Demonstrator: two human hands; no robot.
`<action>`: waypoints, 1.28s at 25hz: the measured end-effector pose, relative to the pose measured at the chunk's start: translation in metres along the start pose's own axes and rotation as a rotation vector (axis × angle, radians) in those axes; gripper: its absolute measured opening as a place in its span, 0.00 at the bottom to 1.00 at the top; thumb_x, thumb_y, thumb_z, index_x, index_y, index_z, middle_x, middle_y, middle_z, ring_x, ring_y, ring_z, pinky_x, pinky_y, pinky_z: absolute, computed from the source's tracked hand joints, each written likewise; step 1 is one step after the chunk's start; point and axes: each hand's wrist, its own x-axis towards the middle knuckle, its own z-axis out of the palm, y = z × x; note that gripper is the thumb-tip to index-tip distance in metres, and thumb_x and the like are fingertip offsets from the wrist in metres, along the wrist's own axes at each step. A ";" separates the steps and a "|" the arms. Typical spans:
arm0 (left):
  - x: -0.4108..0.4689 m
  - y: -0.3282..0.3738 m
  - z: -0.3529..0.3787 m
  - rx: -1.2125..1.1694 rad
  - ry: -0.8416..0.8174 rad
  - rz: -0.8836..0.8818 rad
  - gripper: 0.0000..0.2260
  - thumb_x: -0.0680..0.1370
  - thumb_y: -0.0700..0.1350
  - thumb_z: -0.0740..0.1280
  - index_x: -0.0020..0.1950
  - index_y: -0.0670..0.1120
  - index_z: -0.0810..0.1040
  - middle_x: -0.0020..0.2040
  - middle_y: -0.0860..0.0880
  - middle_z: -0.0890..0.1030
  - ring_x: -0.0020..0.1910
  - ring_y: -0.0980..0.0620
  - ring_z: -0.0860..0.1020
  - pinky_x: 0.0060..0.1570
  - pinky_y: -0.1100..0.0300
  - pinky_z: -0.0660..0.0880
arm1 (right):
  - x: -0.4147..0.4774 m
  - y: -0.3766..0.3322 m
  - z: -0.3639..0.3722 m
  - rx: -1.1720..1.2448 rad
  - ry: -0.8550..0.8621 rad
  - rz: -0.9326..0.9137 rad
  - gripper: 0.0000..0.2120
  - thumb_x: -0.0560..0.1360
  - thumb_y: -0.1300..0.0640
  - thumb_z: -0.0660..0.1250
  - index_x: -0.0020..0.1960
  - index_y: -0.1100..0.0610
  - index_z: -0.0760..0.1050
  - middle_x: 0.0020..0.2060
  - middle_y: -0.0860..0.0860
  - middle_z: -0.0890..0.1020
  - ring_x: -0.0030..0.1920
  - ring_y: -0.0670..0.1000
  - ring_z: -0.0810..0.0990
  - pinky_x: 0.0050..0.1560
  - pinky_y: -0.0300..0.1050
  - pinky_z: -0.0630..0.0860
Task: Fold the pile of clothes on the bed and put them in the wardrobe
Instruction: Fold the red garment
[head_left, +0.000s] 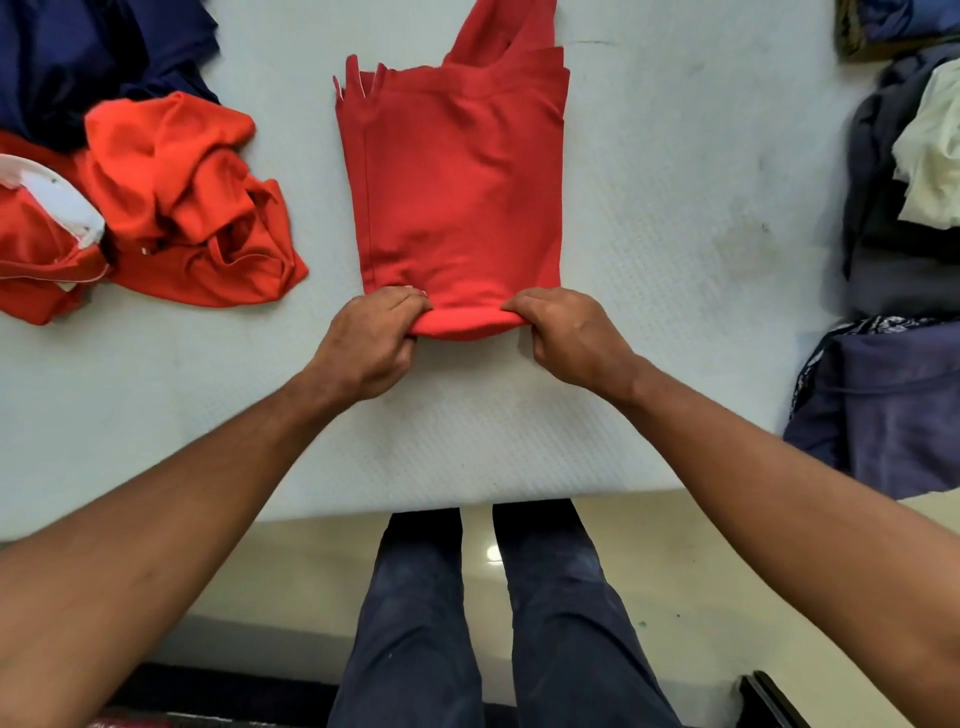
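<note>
Pale quilted mattress fills most of the view, with a strip of cream floor below it and the person's legs in dark trousers standing right at the bed's edge.

Both hands are on the red garment, which lies flat and already folded into a long panel stretching straight away from the hands. The left hand grips the near left corner and the right hand grips the near right corner, fingers curled over the top. The bit of edge between them is rolled up into a soft fold, lifted slightly off the mattress.

Out past the left hand sits a crumpled heap of orange-red clothes with a white collar showing, and beyond that some navy fabric. Well off to the side of the right hand there's a stack of dark clothes with a cream piece on top, plus a bluish-purple garment nearer the bed's edge.
</note>
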 end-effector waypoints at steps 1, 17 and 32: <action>-0.001 0.002 -0.009 -0.039 -0.034 -0.005 0.14 0.73 0.42 0.60 0.56 0.41 0.78 0.53 0.42 0.82 0.52 0.40 0.79 0.52 0.46 0.77 | -0.002 -0.008 -0.009 0.016 -0.058 0.046 0.14 0.70 0.63 0.61 0.51 0.57 0.81 0.46 0.53 0.85 0.46 0.61 0.83 0.44 0.52 0.79; 0.066 -0.001 -0.085 -0.303 -0.118 -0.399 0.18 0.68 0.46 0.62 0.55 0.46 0.82 0.50 0.45 0.82 0.53 0.44 0.79 0.46 0.58 0.69 | 0.047 -0.003 -0.076 0.467 0.070 0.535 0.13 0.67 0.58 0.69 0.48 0.47 0.84 0.42 0.42 0.85 0.42 0.43 0.81 0.44 0.40 0.75; -0.016 0.040 0.018 0.160 -0.059 -0.153 0.44 0.71 0.64 0.67 0.83 0.53 0.53 0.83 0.43 0.48 0.82 0.43 0.46 0.77 0.38 0.51 | -0.013 -0.049 0.015 -0.066 0.131 0.168 0.33 0.77 0.43 0.68 0.78 0.55 0.68 0.81 0.58 0.61 0.81 0.60 0.57 0.79 0.61 0.57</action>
